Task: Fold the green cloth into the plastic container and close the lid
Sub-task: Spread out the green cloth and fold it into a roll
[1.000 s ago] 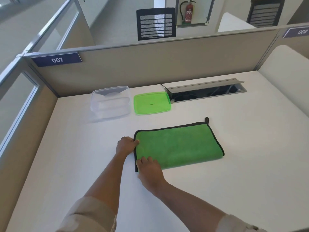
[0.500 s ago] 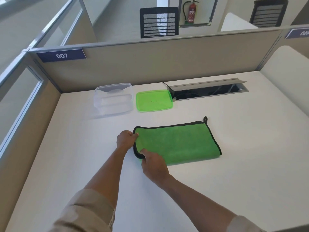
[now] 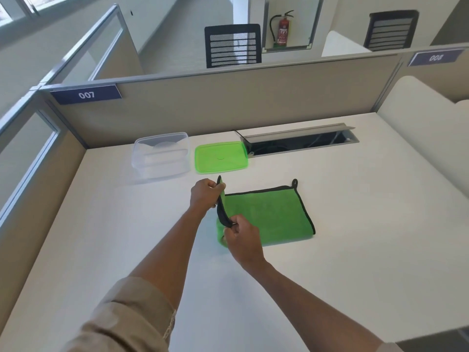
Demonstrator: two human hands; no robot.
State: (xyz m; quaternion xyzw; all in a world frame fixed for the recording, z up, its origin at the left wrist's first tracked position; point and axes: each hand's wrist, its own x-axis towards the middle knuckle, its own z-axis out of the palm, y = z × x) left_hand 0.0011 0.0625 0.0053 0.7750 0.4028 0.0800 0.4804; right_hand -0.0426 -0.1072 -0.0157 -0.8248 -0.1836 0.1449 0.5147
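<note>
— Now that the left edge is off the desk, is that a new fold starting?

— I'd say so. A second ago the green cloth (image 3: 266, 217) lay flat with both hands resting on its left end; now that black-trimmed edge stands nearly upright. The left hand (image 3: 204, 193) pinches its far corner, the right hand (image 3: 241, 236) pinches the near one, both clenched on the hem.

— And the rest of it?

— Flat on the white desk (image 3: 355, 224), right side undisturbed, hanging loop (image 3: 294, 182) at the far right corner.

— So which way does it go?

— My guess: the lifted edge carries over to the right, halving the length. It looks too long for the container as it lies.

— Where's that?

— The clear plastic container (image 3: 161, 156) sits open toward the far left, well apart from the cloth, with the green lid (image 3: 220, 157) flat just beside it on its right. Neither is touched yet — packing and closing both remain.
</note>
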